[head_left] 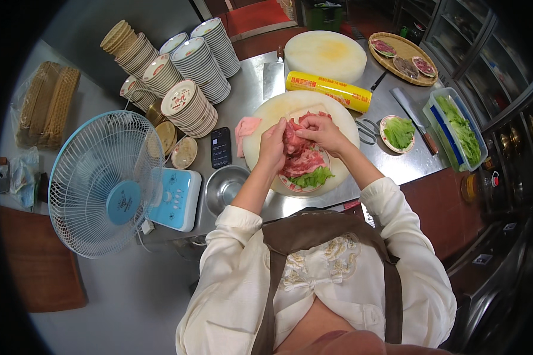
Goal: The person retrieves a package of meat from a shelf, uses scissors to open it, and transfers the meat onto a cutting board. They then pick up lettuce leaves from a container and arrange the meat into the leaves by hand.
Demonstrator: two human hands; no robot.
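Note:
A slice of raw red meat (pixel 295 138) is gripped between both my hands, above a small patterned plate (pixel 303 188). My left hand (pixel 273 144) pinches its left side, and my right hand (pixel 323 134) holds it from the right. On the plate, more raw meat slices (pixel 305 161) lie over a green lettuce leaf (pixel 314 178). The plate rests on a round white cutting board (pixel 266 115). Behind my fingers, further raw meat (pixel 327 115) sits on the board, partly hidden by my right hand.
Left stand stacked bowls (pixel 189 108), a table fan (pixel 124 202), a phone (pixel 220 147) and a metal bowl (pixel 226 188). Behind lie a cling wrap roll (pixel 328 91) and a cleaver (pixel 273 80). Scissors (pixel 367 131), a lettuce plate (pixel 397 134), a knife (pixel 414 119) and a lettuce tub (pixel 457 128) are right.

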